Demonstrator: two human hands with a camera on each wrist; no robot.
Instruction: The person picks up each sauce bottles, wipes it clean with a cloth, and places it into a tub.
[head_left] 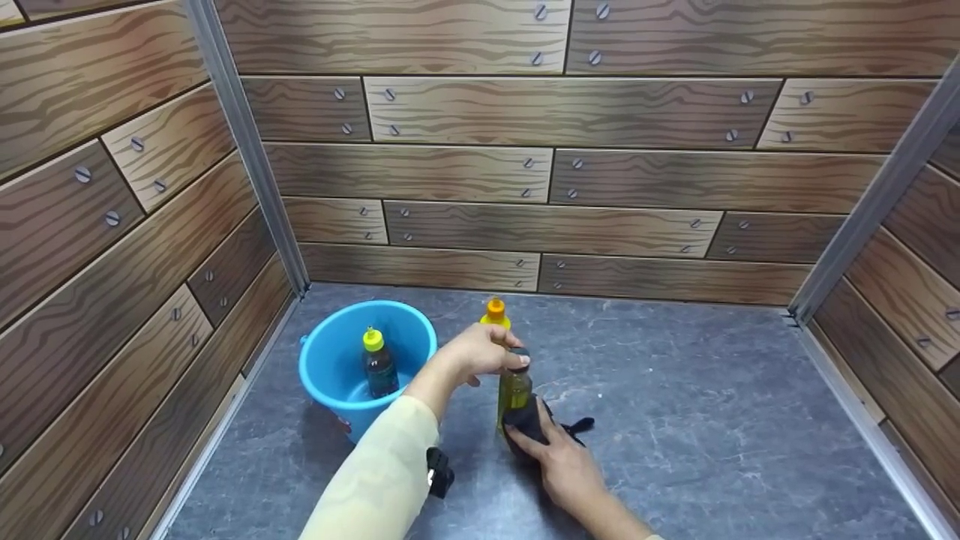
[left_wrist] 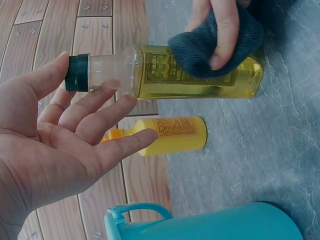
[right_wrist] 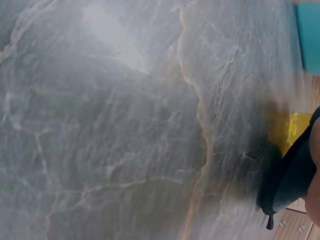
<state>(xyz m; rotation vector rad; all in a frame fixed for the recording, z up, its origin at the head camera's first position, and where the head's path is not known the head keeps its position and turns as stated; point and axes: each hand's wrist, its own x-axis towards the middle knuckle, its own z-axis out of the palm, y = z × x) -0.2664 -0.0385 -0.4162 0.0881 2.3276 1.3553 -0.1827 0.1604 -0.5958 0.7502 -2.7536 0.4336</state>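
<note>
A clear bottle of yellow oil (head_left: 514,390) (left_wrist: 160,75) with a dark green cap stands on the grey marbled surface (head_left: 712,420). My left hand (head_left: 480,352) (left_wrist: 65,145) holds its top lightly, thumb beside the cap and nearly straight fingers against the clear neck. My right hand (head_left: 559,457) (left_wrist: 222,30) grips a dark cloth (head_left: 529,424) (left_wrist: 200,50) (right_wrist: 290,180) and presses it against the bottle's lower body. The right wrist view is blurred and shows mostly the surface.
A yellow bottle with an orange cap (head_left: 495,313) (left_wrist: 175,134) stands just behind the oil bottle. A blue bucket (head_left: 315,352) (left_wrist: 225,225) at the left holds a dark bottle with a yellow cap (head_left: 380,371). Wood-patterned walls enclose three sides.
</note>
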